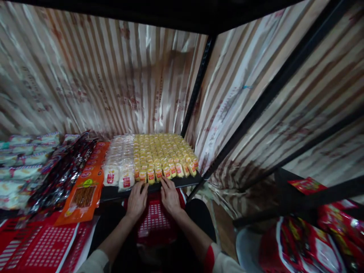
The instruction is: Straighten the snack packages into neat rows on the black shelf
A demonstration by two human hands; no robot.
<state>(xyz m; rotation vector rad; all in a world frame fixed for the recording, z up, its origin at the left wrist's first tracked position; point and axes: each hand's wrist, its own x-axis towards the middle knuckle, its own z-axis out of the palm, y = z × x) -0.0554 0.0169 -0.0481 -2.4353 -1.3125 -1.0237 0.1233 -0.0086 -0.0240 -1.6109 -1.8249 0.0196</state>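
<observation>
Both hands are at the front edge of a low black shelf [113,192]. The left hand [137,200] lies palm down with fingers loosely spread, its tips touching the front row of white snack packets [118,167]. The right hand [170,196] lies likewise flat, fingertips against the front row of yellow snack packets [163,153]. Neither hand is closed around anything; both are open and pressing or nudging.

The yellow packets stand in a dense block on the right part of the shelf, hard against the striped plastic sheeting [113,76] behind. The white packets sit just beside them to the left. A red plastic basket [155,220] sits below the hands, between the person's knees.

Judgement: the step in hand appears to be squaring up the front rows. The next move would call for light, even pressure along the row so that no packet tips or slides off the shelf edge.

Further left lie an orange packet [85,185], dark glossy wrappers [61,174] and pale packets [19,167], overlapping. Print on all labels is too small to read. Whether the basket holds anything cannot be told. Red bags [313,235] at lower right are cut off by the frame edge.
</observation>
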